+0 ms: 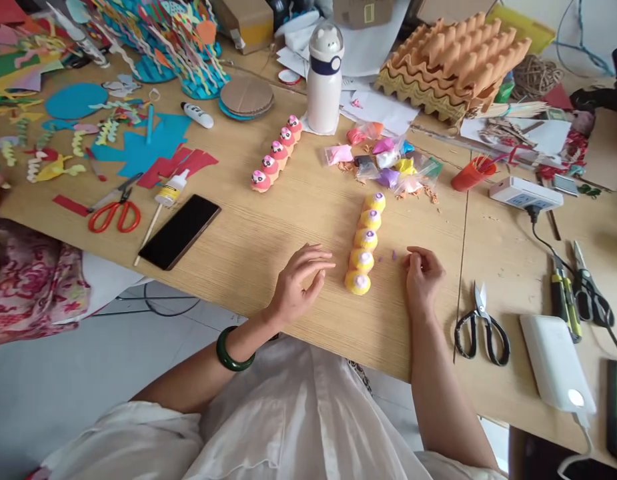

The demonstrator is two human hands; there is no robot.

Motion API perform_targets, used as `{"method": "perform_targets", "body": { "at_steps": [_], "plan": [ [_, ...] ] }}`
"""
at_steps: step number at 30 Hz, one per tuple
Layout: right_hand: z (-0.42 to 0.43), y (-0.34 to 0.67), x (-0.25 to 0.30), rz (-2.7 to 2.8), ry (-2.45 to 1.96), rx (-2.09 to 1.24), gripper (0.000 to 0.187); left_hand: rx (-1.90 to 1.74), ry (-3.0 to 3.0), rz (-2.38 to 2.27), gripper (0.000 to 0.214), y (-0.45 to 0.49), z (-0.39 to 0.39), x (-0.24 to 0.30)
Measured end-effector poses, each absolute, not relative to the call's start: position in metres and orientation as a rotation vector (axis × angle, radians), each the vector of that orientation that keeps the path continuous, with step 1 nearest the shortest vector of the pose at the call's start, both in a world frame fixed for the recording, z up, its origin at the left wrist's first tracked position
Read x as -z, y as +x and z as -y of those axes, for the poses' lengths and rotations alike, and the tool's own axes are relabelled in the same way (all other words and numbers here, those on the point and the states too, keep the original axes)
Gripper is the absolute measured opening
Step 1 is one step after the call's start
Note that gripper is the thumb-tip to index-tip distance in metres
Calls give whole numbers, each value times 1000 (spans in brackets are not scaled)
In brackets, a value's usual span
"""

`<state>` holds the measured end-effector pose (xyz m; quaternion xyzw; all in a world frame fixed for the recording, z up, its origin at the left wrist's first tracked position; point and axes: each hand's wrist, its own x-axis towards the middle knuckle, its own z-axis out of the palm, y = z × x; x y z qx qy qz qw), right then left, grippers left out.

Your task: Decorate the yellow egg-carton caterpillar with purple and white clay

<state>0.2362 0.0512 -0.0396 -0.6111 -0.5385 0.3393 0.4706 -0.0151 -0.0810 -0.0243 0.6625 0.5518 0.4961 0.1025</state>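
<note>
A strip of yellow egg-carton bumps [365, 240] lies on the table between my hands, with white and purple clay pieces on its bumps. Just left of its near end, my left hand [299, 280] hovers with fingers stretched out and holds nothing. To the right of the strip, my right hand [424, 277] rests on the table with its fingers curled together; whatever they hold, if anything, is hidden. Tiny purple clay bits [394, 255] lie between the strip and my right hand. Farther back stands a pink egg-carton strip [277, 155] with small faces on its bumps.
Bagged coloured clay [388, 160] and a white bottle [324, 87] stand behind the strips. A phone [181, 231] and red-handled scissors [115, 212] lie left; black scissors [481, 327] and a power bank [557, 363] lie right. Another person's patterned clothing [33, 287] shows at far left.
</note>
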Motion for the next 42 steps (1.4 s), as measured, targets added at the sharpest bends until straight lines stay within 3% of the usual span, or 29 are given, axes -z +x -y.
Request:
{"method": "perform_targets", "body": {
  "at_steps": [10,18,23,25,28,30,36,42],
  "plan": [
    [-21,219,33,1735,-1203,-1168,30,-1232,1971,-1494,74,29,87,40],
    [-18,218,31,1604,-1162,-1106,31,-1230,2029,-1555,57,18,94,33],
    [-24,219,34,1491,-1265,-963,30,-1298,2052,-2035,29,-86,104,29],
    [-26,217,34,1451,-1272,-946,27,-1235,1868,-2374,43,-143,110,32],
    [-29,214,32,1400,-1250,-944,22,-964,1514,-2747,93,-207,119,36],
    [-29,213,30,1369,-1248,-941,20,-744,1339,-2809,107,-227,122,33],
    [-30,213,28,1300,-1244,-975,15,-409,1257,-2775,79,-233,126,9],
    [-33,215,30,1278,-1245,-985,15,-435,1244,-2804,77,-236,125,5]
  ]
}}
